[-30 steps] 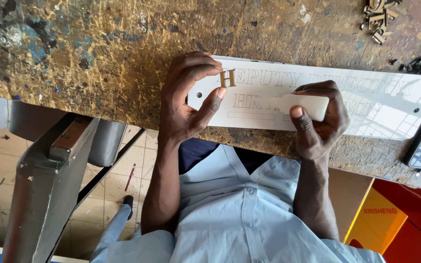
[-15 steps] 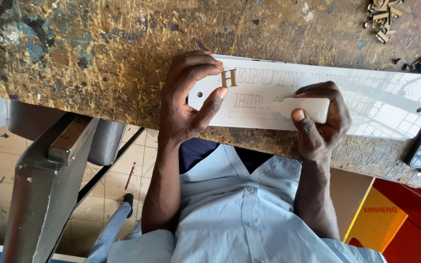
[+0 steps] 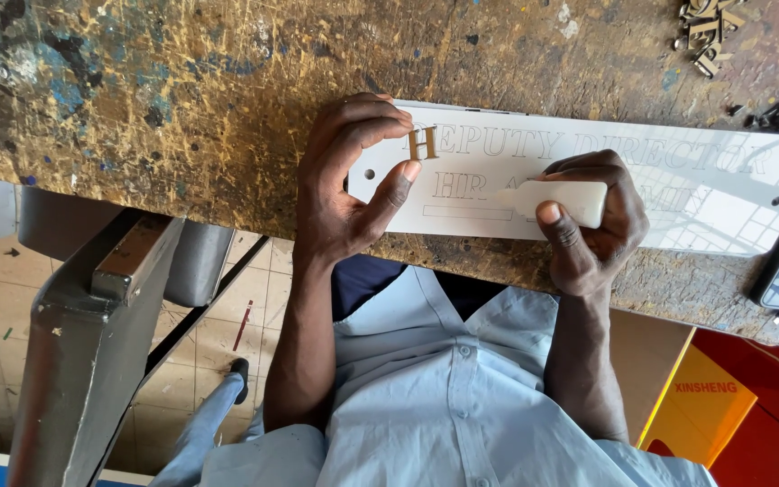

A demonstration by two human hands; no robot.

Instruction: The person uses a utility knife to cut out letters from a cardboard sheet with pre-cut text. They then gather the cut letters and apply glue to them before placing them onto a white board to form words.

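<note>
A small gold letter piece (image 3: 423,143) sits pinched in my left hand (image 3: 349,185), pressed onto the white sign plate (image 3: 678,194) on the paint-scarred surface (image 3: 182,90). My right hand (image 3: 592,225) grips a white glue bottle (image 3: 559,200), nozzle towards my left hand. Seating this letter seems the current step; gluing the following recess likely comes next.

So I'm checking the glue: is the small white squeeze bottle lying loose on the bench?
No, the right hand grips the small white squeeze bottle over the white sign plate.
</note>
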